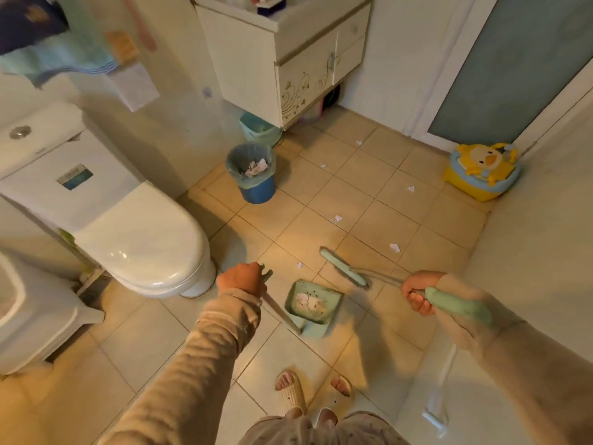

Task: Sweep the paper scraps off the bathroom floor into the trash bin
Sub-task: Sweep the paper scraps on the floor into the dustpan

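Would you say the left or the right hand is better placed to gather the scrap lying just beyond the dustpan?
Probably the right hand: it holds the broom, whose head lies near that scrap. The left hand only steadies the dustpan.

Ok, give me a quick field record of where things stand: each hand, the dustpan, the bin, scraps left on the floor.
left hand: grip closed on the dustpan handle
right hand: grip closed on the broom handle
broom: head on the tiles, just beyond the dustpan
dustpan: on the floor, paper already in it
bin: blue, lined, upright beside the toilet, paper inside
scraps: six visible loose on the tiles, one close by the dustpan, the rest spread toward the door
task: not finished
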The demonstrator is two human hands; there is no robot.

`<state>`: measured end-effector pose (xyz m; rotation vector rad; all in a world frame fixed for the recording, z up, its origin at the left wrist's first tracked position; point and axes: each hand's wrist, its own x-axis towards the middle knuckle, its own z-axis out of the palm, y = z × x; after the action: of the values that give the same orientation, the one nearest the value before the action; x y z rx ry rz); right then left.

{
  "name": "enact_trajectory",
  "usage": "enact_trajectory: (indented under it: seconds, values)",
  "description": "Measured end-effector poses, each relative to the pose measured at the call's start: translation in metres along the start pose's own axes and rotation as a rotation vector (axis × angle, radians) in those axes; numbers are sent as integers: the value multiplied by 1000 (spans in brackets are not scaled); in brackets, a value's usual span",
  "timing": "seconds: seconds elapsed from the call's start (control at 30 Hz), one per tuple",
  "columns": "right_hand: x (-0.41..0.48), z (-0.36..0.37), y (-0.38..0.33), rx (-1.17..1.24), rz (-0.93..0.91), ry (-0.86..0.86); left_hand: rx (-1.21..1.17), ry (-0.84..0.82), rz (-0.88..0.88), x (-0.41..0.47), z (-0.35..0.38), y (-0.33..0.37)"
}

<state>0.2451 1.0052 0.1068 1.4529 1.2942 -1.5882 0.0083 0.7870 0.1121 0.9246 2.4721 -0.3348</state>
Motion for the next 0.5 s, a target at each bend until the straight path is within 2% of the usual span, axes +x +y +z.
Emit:
enact_trajectory:
  seconds: [0.17,0.33,0.5]
  values:
    - [23,9,-30,244,-220,40,-94,-32,-108,8,-9,-25]
    - [50,34,-73,75,-161,154,-18,3,-133,16,-6,-29]
    - [59,68,-72,51,-128,93,49,-4,-100,29,-6,-33]
